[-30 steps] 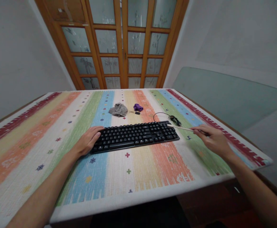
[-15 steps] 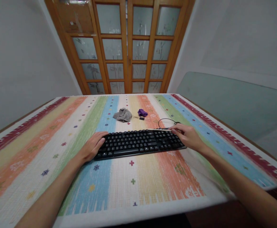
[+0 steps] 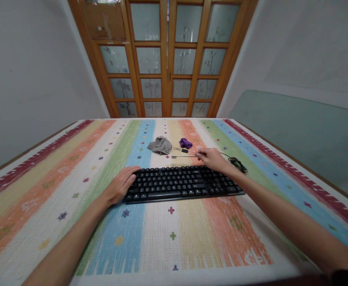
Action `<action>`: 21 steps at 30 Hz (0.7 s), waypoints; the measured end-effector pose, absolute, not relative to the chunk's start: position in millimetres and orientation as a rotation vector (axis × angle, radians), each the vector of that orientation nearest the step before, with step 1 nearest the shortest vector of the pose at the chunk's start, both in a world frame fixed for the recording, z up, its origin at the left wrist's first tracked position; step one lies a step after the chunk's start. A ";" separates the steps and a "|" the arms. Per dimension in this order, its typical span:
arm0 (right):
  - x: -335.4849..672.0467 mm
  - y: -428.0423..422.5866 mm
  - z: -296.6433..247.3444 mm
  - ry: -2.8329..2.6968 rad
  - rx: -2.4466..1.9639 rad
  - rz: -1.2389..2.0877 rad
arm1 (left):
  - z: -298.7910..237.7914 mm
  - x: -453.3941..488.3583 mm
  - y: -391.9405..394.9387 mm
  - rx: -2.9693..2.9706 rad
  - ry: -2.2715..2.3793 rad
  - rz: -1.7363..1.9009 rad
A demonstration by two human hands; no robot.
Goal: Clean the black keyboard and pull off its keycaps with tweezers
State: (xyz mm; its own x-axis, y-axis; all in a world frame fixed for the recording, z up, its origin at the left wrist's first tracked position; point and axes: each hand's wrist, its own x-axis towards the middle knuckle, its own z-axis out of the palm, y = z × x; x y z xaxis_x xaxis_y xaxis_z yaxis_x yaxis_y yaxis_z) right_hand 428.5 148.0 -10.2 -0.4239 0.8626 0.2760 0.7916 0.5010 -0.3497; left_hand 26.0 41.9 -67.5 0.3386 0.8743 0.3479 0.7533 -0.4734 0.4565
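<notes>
A black keyboard (image 3: 183, 183) lies across the middle of the striped table cover (image 3: 57, 190). My left hand (image 3: 120, 187) rests curled on its left end, gripping the edge. My right hand (image 3: 212, 159) reaches past the keyboard's far edge and is closed on a thin stick-like brush (image 3: 183, 157), which points left just behind the keyboard. The keyboard's black cable (image 3: 236, 162) trails off to the right of that hand.
A crumpled grey cloth (image 3: 160, 145), a small purple item (image 3: 185, 143) and a small black-tipped tool (image 3: 182, 150) lie beyond the keyboard. Wooden glass-paned doors (image 3: 168, 59) stand behind the table. A glass sheet (image 3: 296, 131) leans at the right wall.
My right hand has carried the thin brush from the table's right side leftward to behind the keyboard. The view has shifted right and forward. My left hand stays on the keyboard's end.
</notes>
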 end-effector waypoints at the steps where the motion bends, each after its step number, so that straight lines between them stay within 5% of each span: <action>1: 423.3 151.2 -11.4 -2.348 -1.384 0.225 | -67.6 25.9 41.8 2.386 1.469 0.825; 21: 393.2 192.6 -27.1 -2.734 -1.483 -0.062 | -70.9 25.1 42.0 2.370 1.368 0.884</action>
